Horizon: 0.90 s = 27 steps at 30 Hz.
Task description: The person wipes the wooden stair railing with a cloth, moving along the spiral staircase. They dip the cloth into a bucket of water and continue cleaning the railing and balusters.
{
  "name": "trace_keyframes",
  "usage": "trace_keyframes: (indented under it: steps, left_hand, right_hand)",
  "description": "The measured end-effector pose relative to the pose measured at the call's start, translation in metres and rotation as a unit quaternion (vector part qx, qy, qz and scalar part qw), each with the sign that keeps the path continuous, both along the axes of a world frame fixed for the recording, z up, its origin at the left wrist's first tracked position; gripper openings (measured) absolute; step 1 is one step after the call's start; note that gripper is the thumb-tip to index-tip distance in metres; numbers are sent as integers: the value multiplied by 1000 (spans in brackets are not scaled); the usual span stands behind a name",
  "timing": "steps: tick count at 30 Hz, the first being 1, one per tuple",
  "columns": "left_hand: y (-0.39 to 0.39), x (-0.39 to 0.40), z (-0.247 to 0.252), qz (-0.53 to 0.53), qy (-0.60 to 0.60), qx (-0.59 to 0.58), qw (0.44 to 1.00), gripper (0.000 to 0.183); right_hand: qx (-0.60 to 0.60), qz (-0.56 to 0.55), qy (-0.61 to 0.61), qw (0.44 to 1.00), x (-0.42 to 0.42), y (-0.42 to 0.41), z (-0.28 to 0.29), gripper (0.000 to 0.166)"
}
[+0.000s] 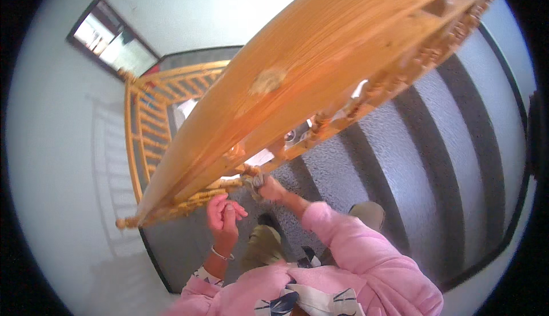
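A wide, polished wooden handrail [274,80] slants across the view above a row of turned wooden balusters [319,125]. My right hand [271,188] grips a crumpled greyish cloth [256,183] and presses it against a baluster low on the railing. Just left of it, my left hand [225,214] is raised beside the balusters, its fingers loosely bent and nothing seen in them. A light bangle [222,254] circles the left wrist.
Carpeted stairs [381,161] in grey with dark bands run to the right under the railing. A further wooden balustrade [150,131] stands at the left. Pale walls [55,144] surround the stairwell, with a dark-framed doorway [113,35] at upper left.
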<state>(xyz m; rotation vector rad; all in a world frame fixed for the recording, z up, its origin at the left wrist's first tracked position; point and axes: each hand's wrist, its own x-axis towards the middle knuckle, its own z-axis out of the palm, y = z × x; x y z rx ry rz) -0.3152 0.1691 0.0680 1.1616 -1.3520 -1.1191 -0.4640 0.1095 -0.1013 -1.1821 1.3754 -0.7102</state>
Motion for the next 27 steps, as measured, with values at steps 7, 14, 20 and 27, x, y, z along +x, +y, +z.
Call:
trace_keyframes:
  steps: [7,14,20,27]
  left_hand:
    - [-98,-31,165,-131,-107,-353,920,26]
    - [-130,-109,252,-220,78,-402,886,41]
    - [-162,-171,293,-259,-97,-442,853,39]
    - [-189,-223,283,-205,-305,-468,804,71]
  right_hand:
    - [-179,-255,31,950,-86,40,243,46]
    - [-339,-298,458,765,-145,-33,295,57]
    - [-399,-30,341,851,-37,10,182,46]
    - [-188,-493,-101,843,-88,41,261,28]
